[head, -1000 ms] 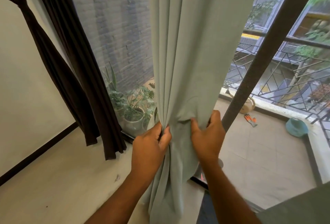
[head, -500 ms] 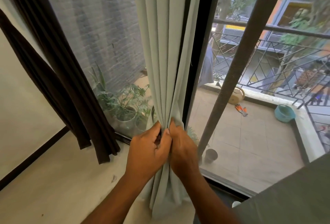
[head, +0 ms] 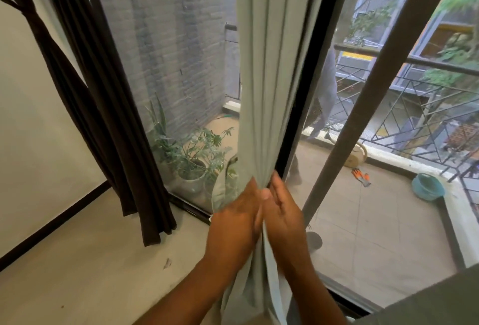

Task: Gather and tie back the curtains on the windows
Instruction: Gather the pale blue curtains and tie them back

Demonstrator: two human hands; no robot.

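Observation:
A pale green curtain (head: 269, 71) hangs in front of the window, bunched into narrow folds. My left hand (head: 236, 223) grips the bunch from the left at about knee height. My right hand (head: 282, 216) presses against it from the right, fingers pointing up along the folds. The two hands squeeze the fabric between them; its lower end falls below my wrists. A dark brown curtain (head: 103, 107) hangs at the left, drawn in by a tie near the top left corner.
A black window frame (head: 308, 71) stands just right of the green curtain. Beyond the glass lie potted plants (head: 191, 161), a tiled balcony with a railing (head: 404, 63) and a teal bowl (head: 427, 186). A dark pole (head: 368, 96) slants across the right. White wall at left.
The spread green curtain has been gathered into a tight bunch. My right hand swept left to meet my left hand, uncovering the window frame and balcony on the right.

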